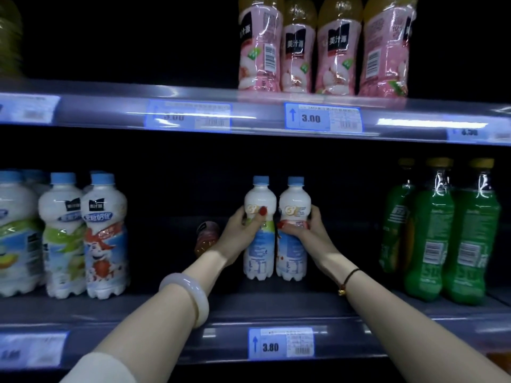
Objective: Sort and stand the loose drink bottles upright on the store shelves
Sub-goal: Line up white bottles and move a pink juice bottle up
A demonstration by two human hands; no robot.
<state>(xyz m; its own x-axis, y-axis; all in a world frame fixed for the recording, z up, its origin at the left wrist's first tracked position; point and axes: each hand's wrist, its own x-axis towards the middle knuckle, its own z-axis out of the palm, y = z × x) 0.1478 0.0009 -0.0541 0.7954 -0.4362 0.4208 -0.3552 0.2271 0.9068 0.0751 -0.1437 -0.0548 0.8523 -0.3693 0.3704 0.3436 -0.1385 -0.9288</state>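
While both white bottles stood about midway along the lower shelf [326,302], set back from its front edge, our left hand [240,230] curled round the left bottle [260,196] at the waist, thumb across the label. Our right hand [307,230] gripped the right bottle [294,200] the same way. The bottles touched side by side. Their long axes were vertical, blue caps up, bases apparently flat. Small print seemed to face us, not the fronts. To finish well, we judged: twist each so the front faces out, keep the bases down, and slide them toward the matching row [105,233] at the left end. A fallen bottle [206,236] behind the left hand seemed to lie with one end toward us.
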